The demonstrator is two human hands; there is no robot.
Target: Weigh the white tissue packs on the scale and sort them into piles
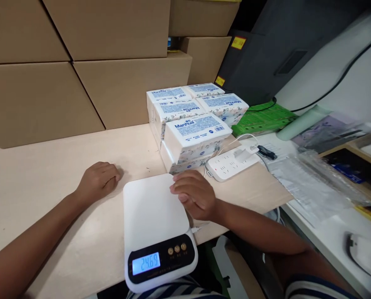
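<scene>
A white kitchen scale point(151, 211) lies on the pale wooden table point(48, 174) near its front edge; its lit display point(146, 263) reads 246.9. My right hand point(194, 192) rests with curled fingers on the scale's right edge, pressing its platform. To the scale's left, my left hand point(98, 179) lies on the table, fingers curled under, nothing visible in it. Behind the scale stand stacked white-and-blue tissue packs point(194, 131), several of them, the nearest just beyond my right hand.
Cardboard boxes point(79, 62) wall off the table's back. A white power strip point(232, 162) with a plug lies right of the packs. Further right are a green sheet point(262, 118), clear plastic bags point(313, 182), a dark monitor back point(279, 45) and a mouse point(364, 253).
</scene>
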